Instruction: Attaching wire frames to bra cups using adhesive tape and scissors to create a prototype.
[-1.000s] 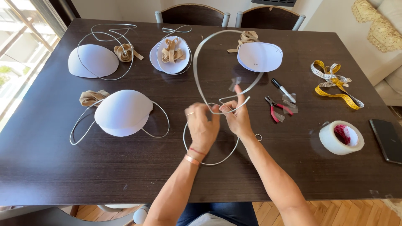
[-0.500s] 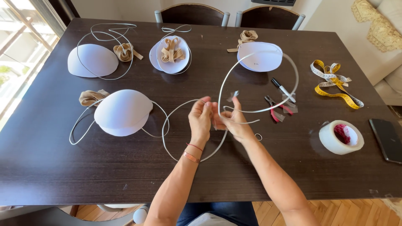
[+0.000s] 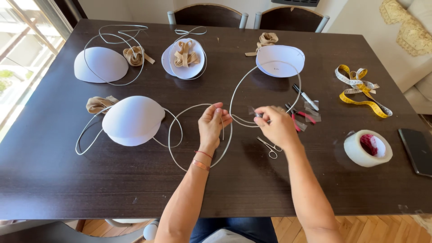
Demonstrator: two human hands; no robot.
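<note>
White wire point(image 3: 180, 135) bent into two loops lies flat on the dark table point(image 3: 54, 180), one loop on each side of the hands; it looks pinched where the loops cross so the shape holds. Left hand point(image 3: 211, 126) sits over the right edge of the left loop, fingers curled closed on the wire there. Right hand point(image 3: 276, 126) is just right of the left hand, fingertips pinched on the wire's crossing, with what looks like a bit of clear tape at the tips; hard to tell for sure. The right loop runs up from the right hand and circles under the white foam cup point(image 3: 280, 60) at the far side. Small scissors point(image 3: 269, 146) lie just below the right hand, red-handled pliers point(image 3: 299, 119) and a marker point(image 3: 306, 97) just right of it, all within reach. Tape roll point(image 3: 366, 148) further right of the hands, yellow measuring tape point(image 3: 360, 87) beyond that, dark phone point(image 3: 416, 150) at the table edge. Left of the left hand: a domed white foam cup point(image 3: 132, 119) with beige strap point(image 3: 100, 104) beside it.
</note>
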